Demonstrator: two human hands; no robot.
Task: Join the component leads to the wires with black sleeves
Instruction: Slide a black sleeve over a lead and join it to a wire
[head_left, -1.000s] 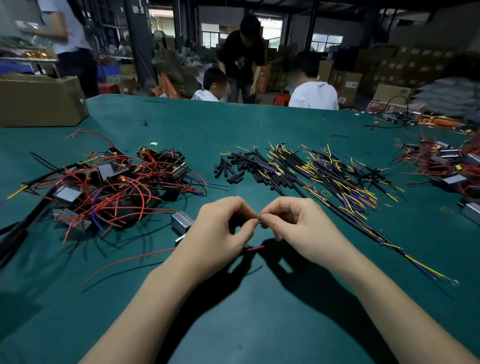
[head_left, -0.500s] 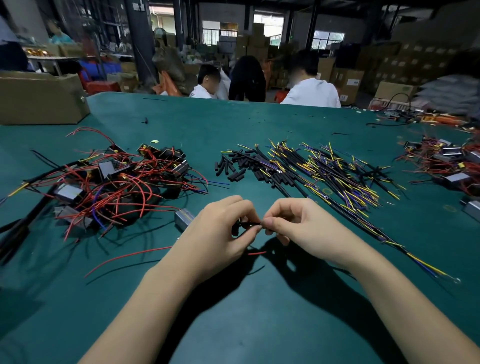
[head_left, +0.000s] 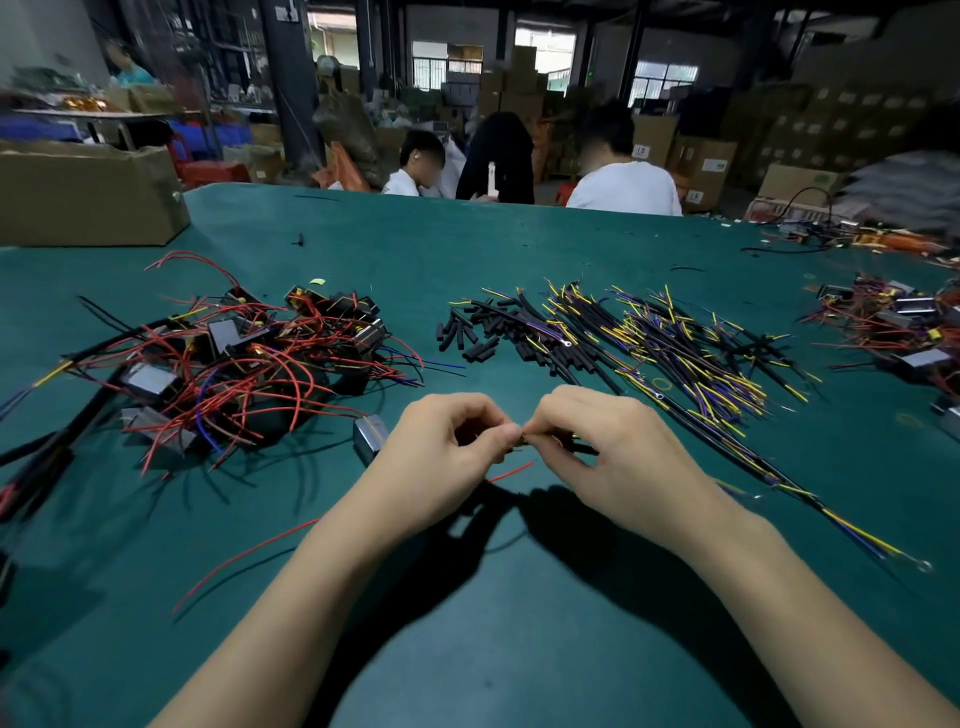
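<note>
Fingers of both hands meet at the centre of the view, just above a green bench. The left hand has its thumb and forefinger curled and pinched together on a thin lead, though what exactly lies between the tips is too small to tell. The right hand is curled the same way, its fingertips pinching a short black sleeve on a wire that runs off to the right. The two pinches touch tip to tip. A red lead pokes out below the left hand, and a small grey metal component lies on the bench just beside that hand's knuckles. Farther left sits a tangled heap of components with red leads. Beyond the hands, at centre, lies a small scatter of loose black sleeves, and next to it on the right a broad pile of black-sleeved wires with yellow and purple ends. One long wire from that pile trails toward the near right. A second heap of components rests at the far right edge. A cardboard box stands at the far left corner of the bench. Behind the bench, three people sit with their backs or sides turned, among stacked cartons.
</note>
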